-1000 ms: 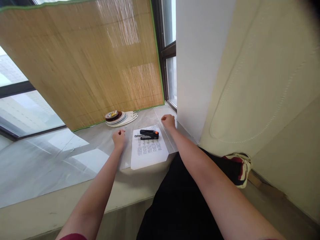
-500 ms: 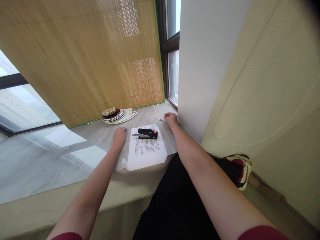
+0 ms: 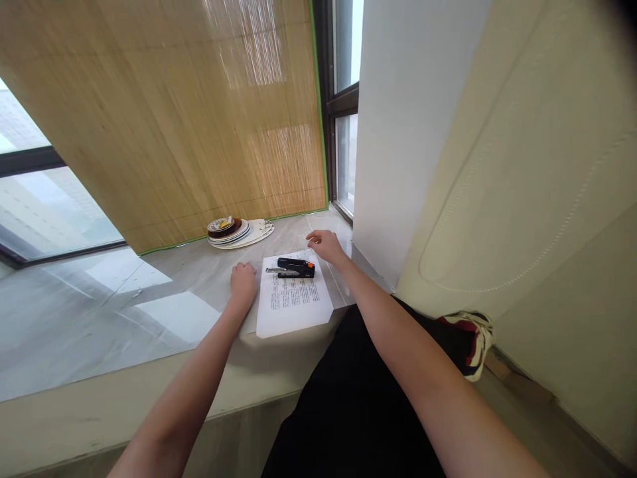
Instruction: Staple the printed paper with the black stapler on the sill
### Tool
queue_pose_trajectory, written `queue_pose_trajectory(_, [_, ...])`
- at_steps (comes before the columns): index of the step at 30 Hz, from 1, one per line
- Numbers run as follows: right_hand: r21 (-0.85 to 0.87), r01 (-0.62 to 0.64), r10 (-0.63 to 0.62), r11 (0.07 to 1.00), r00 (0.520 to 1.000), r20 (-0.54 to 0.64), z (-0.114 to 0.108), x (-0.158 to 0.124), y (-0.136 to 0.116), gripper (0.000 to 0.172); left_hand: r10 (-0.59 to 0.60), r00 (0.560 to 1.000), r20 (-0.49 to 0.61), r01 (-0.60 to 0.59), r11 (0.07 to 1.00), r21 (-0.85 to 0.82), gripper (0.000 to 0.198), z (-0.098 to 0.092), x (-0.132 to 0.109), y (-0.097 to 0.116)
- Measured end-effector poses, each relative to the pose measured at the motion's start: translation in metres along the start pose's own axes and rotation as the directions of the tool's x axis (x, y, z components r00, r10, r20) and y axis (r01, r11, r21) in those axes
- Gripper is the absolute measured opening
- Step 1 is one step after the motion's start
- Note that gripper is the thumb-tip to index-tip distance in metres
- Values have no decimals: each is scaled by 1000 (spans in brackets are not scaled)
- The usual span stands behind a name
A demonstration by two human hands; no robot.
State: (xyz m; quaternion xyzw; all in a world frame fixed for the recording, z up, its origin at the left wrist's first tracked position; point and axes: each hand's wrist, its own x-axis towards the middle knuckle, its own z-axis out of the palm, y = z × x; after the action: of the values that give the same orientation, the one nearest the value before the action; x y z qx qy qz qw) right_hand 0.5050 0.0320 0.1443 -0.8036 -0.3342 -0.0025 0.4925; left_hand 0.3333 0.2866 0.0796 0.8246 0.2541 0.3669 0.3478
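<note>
A black stapler [image 3: 294, 268] with an orange patch lies on its side across the upper part of a printed sheet of paper [image 3: 283, 318]. My left hand [image 3: 243, 282] rests on the ledge just left of the sheet, its fingers curled in loosely with nothing visible in them. Past the sheet's upper right corner is my right hand [image 3: 326, 245], with bent fingers slightly apart and nothing held. Neither hand touches the stapler.
A stack of plates [image 3: 229, 231] stands on the stone ledge [image 3: 194, 265], over a white oval platter [image 3: 259, 230]. Behind them hangs a bamboo blind [image 3: 199, 133]. A white wall [image 3: 398, 146] rises close on the right. The sheet's lower edge reaches the ledge's front edge.
My right hand has moved left from beside the wall toward the sheet's top, its fingers loosening. My left hand has shifted slightly nearer the sheet. Stapler and paper stay put.
</note>
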Motion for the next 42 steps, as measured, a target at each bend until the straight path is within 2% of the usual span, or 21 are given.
queue_pose_trajectory(2, [-4,76,-75,997,995,72,3,-6,-8,21,-7,1000,-9,7,1000,-10,33,0,-6,3])
queue_pose_trajectory(5, [-71,206,-185,976,956,230,14,-12,-11,41,14,1000,0,-14,1000,14,27,0,-9,11])
queue_pose_trajectory(7, [-142,295,-236,945,915,327,24,-15,-10,52,54,996,65,-55,998,19,20,0,-8,16])
queue_pose_trajectory(10, [-218,382,-269,898,869,415,39,-15,-8,47,154,972,176,-143,987,-71,16,-1,-5,23])
queue_pose_trajectory(13, [-245,395,-250,886,850,464,47,-15,-7,37,236,954,187,-193,956,-219,16,-4,-3,26])
queue_pose_trajectory(16, [-253,364,-214,896,855,472,48,-16,-7,35,263,944,197,-191,926,-325,14,-7,-3,28])
queue_pose_trajectory(21, [-264,362,-206,894,855,476,45,-18,-9,34,300,921,249,-203,915,-349,21,-13,-8,32])
queue_pose_trajectory(26, [-303,372,-192,877,850,490,43,-18,-11,32,264,939,220,-163,906,-390,25,-12,-10,35])
queue_pose_trajectory(30, [-326,378,-178,866,844,507,41,-18,-13,34,352,890,290,-262,915,-307,23,-9,-4,26])
queue_pose_trajectory(33, [-326,381,-180,865,843,508,40,-19,-14,35,392,875,286,-343,916,-207,23,-9,0,18])
queue_pose_trajectory(38, [-330,388,-188,861,843,504,41,-19,-13,35,411,867,281,-378,911,-166,21,-10,1,18])
queue_pose_trajectory(42, [-347,376,-170,859,849,500,41,-18,-13,36,432,844,319,-394,902,-179,22,-9,1,21])
